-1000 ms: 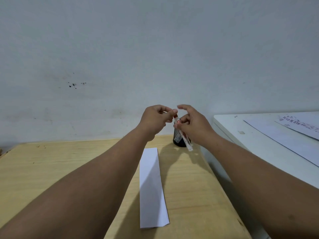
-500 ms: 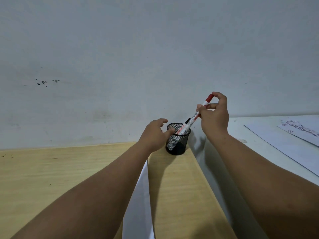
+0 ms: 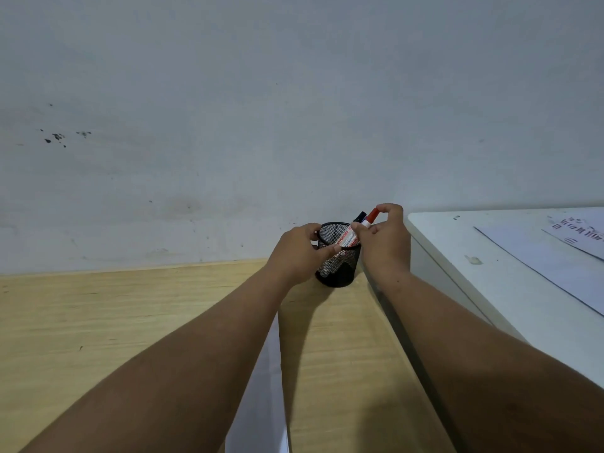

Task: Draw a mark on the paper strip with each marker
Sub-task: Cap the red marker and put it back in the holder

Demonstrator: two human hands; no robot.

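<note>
On the left, my left hand closes its grip around the rim of the black mesh pen cup, thumb across the front of the mesh, steadying it at the back of the wooden tabletop near the wall. Below and between my forearms, the white paper strip lies flat on the tabletop, mostly covered by my left arm; on the part I can see there is no mark, so I cannot say how many marks are drawn. In the cup, a red-capped marker leans with its cap up and its body inside the mesh, and just behind it a dark-capped marker pokes above the rim. My right hand pinches the red-capped marker near its cap, fingertips closed on it. I judge this marker is either being seated in the cup or drawn out; at least the dark-capped one may be left to use. To the right stands a white tabletop with printed sheets.
</note>
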